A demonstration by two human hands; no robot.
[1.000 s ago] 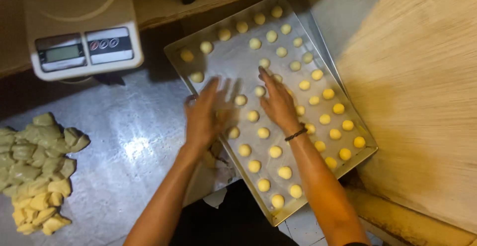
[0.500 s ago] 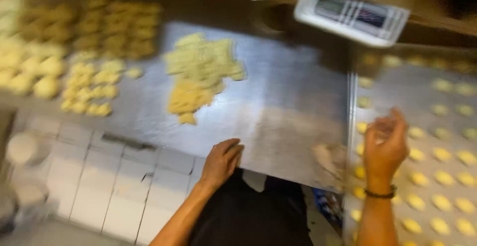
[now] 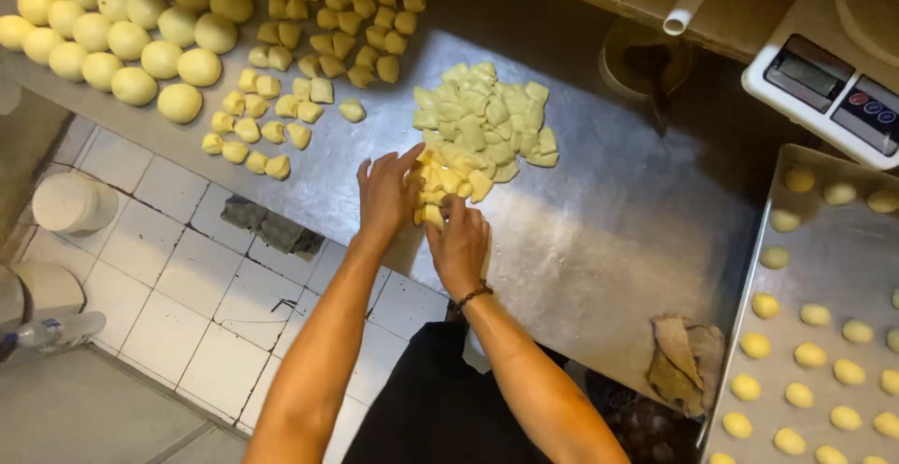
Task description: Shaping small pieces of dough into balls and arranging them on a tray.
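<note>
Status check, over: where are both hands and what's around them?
Left hand and right hand both on the pile of cut dough pieces, grip unclear. Dough balls further left. Baking tray to the right.

- Heap of cut dough pieces (image 3: 487, 132): pale yellow-green, irregular chunks piled loosely, lying just beyond the fingertips.
- Nearest yellow pieces (image 3: 440, 183): small angular chunks at the heap's near edge, touching the fingers (image 3: 405, 160) of both hands.

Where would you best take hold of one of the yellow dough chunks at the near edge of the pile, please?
Pinch a loose dough chunk across its short sides, coming from above at the pile's near edge, where the left hand and right hand are; there the pieces lie single and unstacked on the steel table.
</note>
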